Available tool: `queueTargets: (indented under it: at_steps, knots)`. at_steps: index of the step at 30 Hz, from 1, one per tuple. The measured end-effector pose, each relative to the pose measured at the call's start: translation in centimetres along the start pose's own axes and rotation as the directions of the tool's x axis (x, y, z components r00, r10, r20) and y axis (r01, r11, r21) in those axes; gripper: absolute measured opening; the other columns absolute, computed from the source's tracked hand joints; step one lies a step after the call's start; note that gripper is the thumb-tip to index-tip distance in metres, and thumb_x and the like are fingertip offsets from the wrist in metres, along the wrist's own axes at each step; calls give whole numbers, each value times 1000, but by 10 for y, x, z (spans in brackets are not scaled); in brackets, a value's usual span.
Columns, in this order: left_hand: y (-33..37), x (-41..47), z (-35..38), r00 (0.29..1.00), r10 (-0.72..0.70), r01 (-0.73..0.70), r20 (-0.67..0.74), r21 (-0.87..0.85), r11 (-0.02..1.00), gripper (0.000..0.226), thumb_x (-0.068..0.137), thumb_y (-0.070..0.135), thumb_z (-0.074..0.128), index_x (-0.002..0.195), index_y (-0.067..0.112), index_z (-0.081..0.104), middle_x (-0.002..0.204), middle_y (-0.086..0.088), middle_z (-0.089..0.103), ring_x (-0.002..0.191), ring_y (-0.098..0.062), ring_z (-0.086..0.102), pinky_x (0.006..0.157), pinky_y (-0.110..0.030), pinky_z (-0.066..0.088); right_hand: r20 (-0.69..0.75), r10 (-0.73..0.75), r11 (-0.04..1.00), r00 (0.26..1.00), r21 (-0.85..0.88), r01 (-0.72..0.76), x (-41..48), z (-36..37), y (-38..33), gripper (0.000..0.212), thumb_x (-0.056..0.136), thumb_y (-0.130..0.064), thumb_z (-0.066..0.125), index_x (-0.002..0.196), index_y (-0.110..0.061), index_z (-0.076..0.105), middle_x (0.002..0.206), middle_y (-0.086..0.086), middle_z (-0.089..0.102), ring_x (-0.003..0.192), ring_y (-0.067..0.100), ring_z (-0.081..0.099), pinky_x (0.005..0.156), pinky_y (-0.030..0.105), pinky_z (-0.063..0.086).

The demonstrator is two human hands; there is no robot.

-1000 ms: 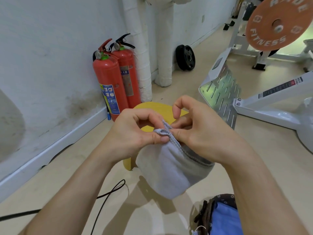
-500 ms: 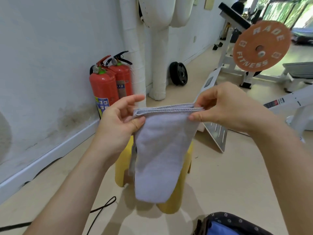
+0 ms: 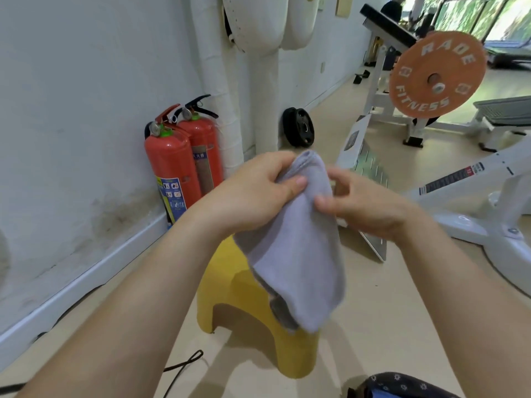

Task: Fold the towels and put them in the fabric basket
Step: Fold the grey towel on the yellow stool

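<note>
Grey towel (image 3: pixel 298 254) pinched at its top by the left hand (image 3: pixel 253 196), thumb pressed over the cloth, fingers curled behind; hanging folded, lower end dangling below both hands. Right hand (image 3: pixel 370 205) just beside, fingers loosely bent, thumb tip touching the towel's right edge; full grip not clear. Yellow stool (image 3: pixel 247 311) under and beyond the hands, partly covered by the towel. Two red fire extinguishers (image 3: pixel 178 159) left of the hands against the wall. Dark patterned fabric basket (image 3: pixel 402 384) at the bottom edge, below the right forearm.
</note>
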State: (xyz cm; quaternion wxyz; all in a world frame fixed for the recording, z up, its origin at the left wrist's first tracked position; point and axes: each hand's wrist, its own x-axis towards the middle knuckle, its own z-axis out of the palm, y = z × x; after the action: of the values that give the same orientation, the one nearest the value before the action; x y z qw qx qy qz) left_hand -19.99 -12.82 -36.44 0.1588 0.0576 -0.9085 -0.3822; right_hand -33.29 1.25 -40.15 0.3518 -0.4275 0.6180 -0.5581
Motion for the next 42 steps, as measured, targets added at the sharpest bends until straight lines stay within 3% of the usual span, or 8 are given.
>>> queueTargets:
  at_steps: [5,10,15,22,25,28,34,42]
  knots:
    - [21,22,-15,991,132,-133,17,32,991,18,98,21,50,103,10,62,93,-11,67,87,-22,63,85,-37,48,174,259,961,950,53,-272,-9,4,78,47,72,5,74,116,-8,64,116,9,70,109,24,66,87,32,54]
    - [-28,32,-47,996,36,-44,-77,-100,994,16,98,24,51,93,28,65,80,15,65,77,-1,59,71,-18,45,214,395,902,893,94,-422,-25,-31,99,64,53,-28,91,107,0,69,112,20,69,99,30,68,85,37,55]
    - [-162,23,-32,876,-412,347,-249,-266,899,10,96,24,54,94,27,64,94,5,66,89,-14,58,78,-28,47,-185,408,911,894,148,-385,-16,-68,102,35,63,-15,82,95,-7,70,98,15,68,85,24,64,77,32,58]
    - [-255,-5,18,655,-725,587,-213,-460,666,45,80,26,75,114,25,46,100,-8,61,79,-22,57,59,-30,43,-445,677,736,586,418,-533,-3,-19,166,33,90,-43,59,114,-21,60,104,12,68,85,25,61,84,43,52]
    - [-248,-5,17,820,-408,430,-402,-39,902,32,70,17,74,94,29,56,88,-5,56,74,-22,51,66,-36,46,-588,573,818,572,360,-449,-12,-5,166,41,87,-39,63,124,-25,51,111,6,63,95,19,61,85,42,53]
    - [-220,-13,20,976,-216,220,-38,186,958,37,56,22,61,89,38,63,95,7,58,86,-13,54,79,-27,46,-663,268,916,699,-49,-397,-27,12,163,49,78,-22,76,119,-36,55,119,-1,49,110,13,49,89,29,43]
    - [-217,-23,23,976,-105,-19,189,557,830,49,63,13,54,109,30,60,110,10,62,104,-20,56,84,-39,50,-506,-43,766,861,-570,-297,-31,21,170,46,70,-2,72,104,-32,64,113,-10,45,110,14,48,87,32,50]
    - [-219,-28,22,978,-102,-44,182,658,752,55,79,17,58,131,29,46,122,6,64,104,-28,61,79,-37,51,-611,-382,657,693,-707,-262,-28,23,167,14,82,-2,65,93,-10,71,88,-1,64,75,16,57,71,44,54]
